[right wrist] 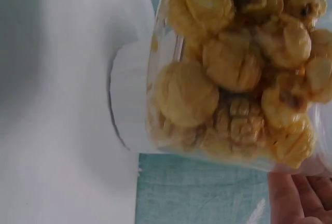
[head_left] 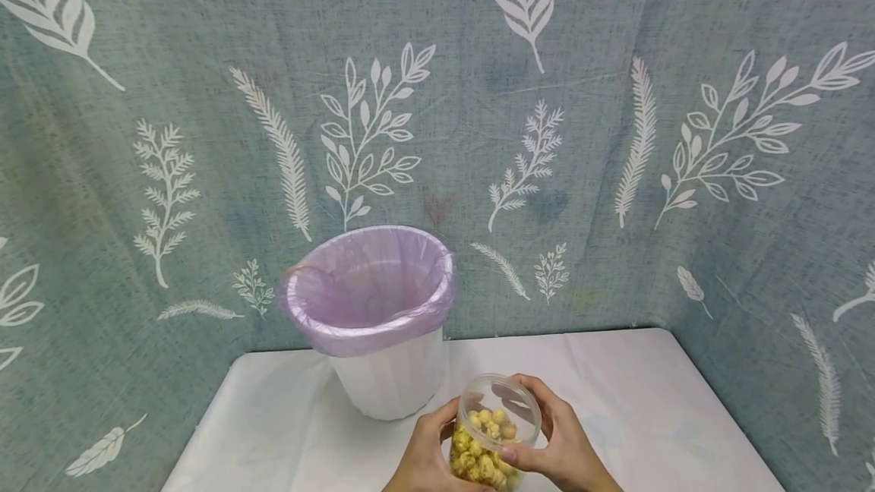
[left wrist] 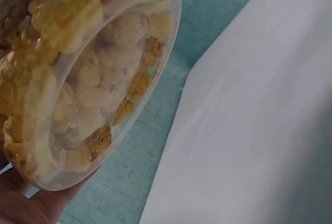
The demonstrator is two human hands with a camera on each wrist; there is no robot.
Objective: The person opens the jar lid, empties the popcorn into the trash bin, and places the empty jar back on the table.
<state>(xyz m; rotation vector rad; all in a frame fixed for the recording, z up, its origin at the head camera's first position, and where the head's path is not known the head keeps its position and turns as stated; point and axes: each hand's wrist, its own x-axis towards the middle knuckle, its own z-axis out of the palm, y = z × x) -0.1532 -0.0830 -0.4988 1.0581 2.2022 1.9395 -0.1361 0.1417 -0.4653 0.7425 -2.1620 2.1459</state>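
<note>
A clear plastic jar of caramel popcorn (head_left: 484, 455) is held between both hands near the front of the table, tilted. My left hand (head_left: 425, 452) grips the jar's body from the left. At the upper right side, my right hand (head_left: 564, 443) holds the jar around its round clear top, thumb at the near rim. Whether that top is a separate lid, I cannot tell. The left wrist view shows the jar's base (left wrist: 111, 89) lifted off the table. Yellow-brown popcorn pieces (right wrist: 233, 63) press against the wall in the right wrist view.
Behind the jar to the left stands a white bin (head_left: 396, 374) lined with a purple bag (head_left: 383, 340) folded over its rim. White cloth covers the table (head_left: 636, 393). Green leaf-patterned curtains (head_left: 437, 135) enclose the back and sides.
</note>
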